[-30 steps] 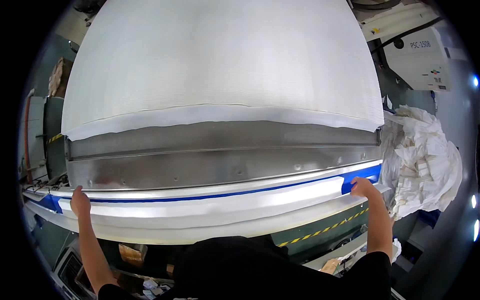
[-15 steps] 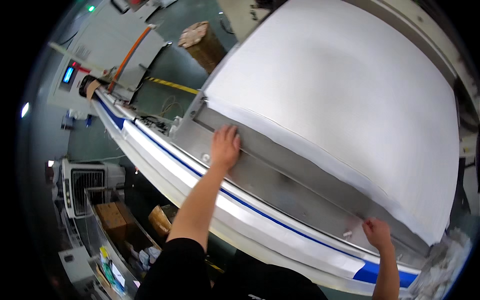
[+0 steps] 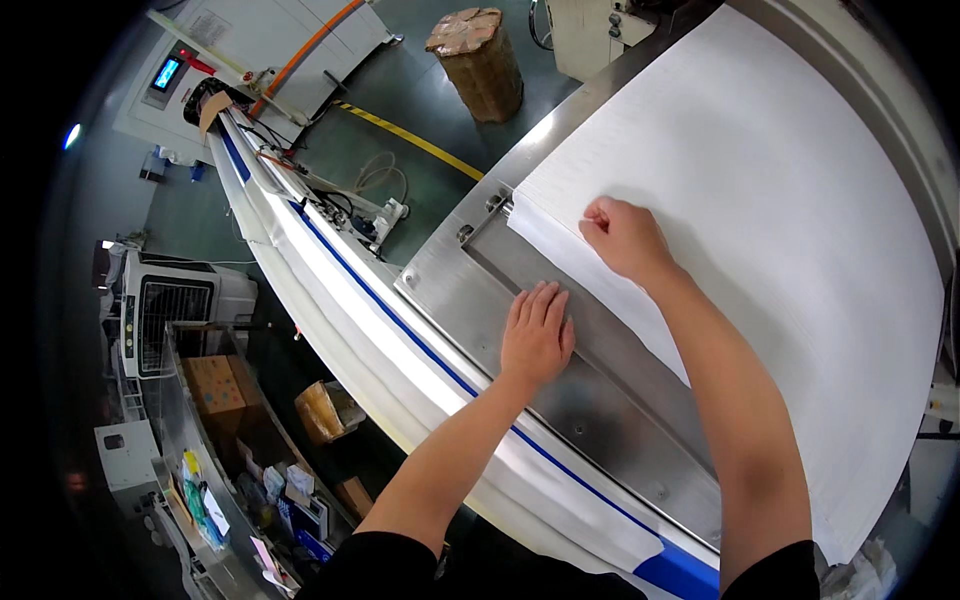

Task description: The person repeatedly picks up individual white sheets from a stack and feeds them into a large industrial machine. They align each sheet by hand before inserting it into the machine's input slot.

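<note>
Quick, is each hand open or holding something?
Left hand: open, on the metal plate.
Right hand: curled closed over the white sheet; can't tell if pinching it.

From my remote seat, the broad, flat white sheet point(image 3: 800, 250) fills the right of the frame. A flat grey metal plate point(image 3: 630, 450) lies along its lower-left edge, and just beside that a long white bar with a blue stripe point(image 3: 385, 345) runs diagonally from upper left to lower right. My left grip point(image 3: 537, 335) lies on the plate; my right grip point(image 3: 625, 238) is over the sheet, near its left corner. At top centre, a brown round bundle point(image 3: 480, 75) stands on the green floor point(image 3: 405, 85). I have a white boxy cabinet point(image 3: 260, 40) at upper left and, below it, a white grilled unit point(image 3: 175, 310). At lower left, a brown cardboard box point(image 3: 212, 385) sits in a grey metal bin point(image 3: 183, 435).
</note>
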Demonstrator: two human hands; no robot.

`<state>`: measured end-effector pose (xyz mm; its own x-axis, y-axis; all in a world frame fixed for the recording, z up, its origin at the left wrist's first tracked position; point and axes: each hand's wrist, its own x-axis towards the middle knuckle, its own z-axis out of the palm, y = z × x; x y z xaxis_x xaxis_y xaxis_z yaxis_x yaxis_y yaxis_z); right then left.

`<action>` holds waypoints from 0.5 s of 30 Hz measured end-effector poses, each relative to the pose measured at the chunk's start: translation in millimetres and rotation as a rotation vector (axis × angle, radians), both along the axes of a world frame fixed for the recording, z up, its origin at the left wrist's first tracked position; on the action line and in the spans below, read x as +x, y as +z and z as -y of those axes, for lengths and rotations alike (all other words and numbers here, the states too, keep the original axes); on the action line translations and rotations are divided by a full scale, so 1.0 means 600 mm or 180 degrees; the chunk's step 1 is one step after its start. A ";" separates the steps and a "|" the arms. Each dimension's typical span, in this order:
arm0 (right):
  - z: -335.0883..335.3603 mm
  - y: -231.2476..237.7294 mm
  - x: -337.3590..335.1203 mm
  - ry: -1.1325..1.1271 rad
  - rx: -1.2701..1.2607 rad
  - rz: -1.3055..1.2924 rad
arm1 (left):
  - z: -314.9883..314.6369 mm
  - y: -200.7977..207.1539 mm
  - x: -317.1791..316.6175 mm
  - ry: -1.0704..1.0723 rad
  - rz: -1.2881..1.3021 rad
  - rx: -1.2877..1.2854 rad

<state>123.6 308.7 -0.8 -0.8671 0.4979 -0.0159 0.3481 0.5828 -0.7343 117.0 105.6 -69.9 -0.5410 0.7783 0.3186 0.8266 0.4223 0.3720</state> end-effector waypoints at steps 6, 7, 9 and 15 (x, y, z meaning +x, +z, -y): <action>-0.017 -0.021 -0.061 -0.0048 0.0157 0.0183 | 0.000 0.000 -0.004 0.0033 0.0113 -0.0085; -0.017 -0.020 -0.064 -0.0077 0.0207 0.0217 | 0.000 0.003 -0.006 0.0038 0.0117 -0.0088; -0.012 -0.020 -0.065 -0.0143 0.0241 0.0271 | 0.000 0.005 -0.006 0.0041 0.0128 -0.0092; -0.011 -0.026 -0.064 -0.0239 0.0411 0.0225 | 0.001 0.005 -0.014 0.0007 0.0406 0.0012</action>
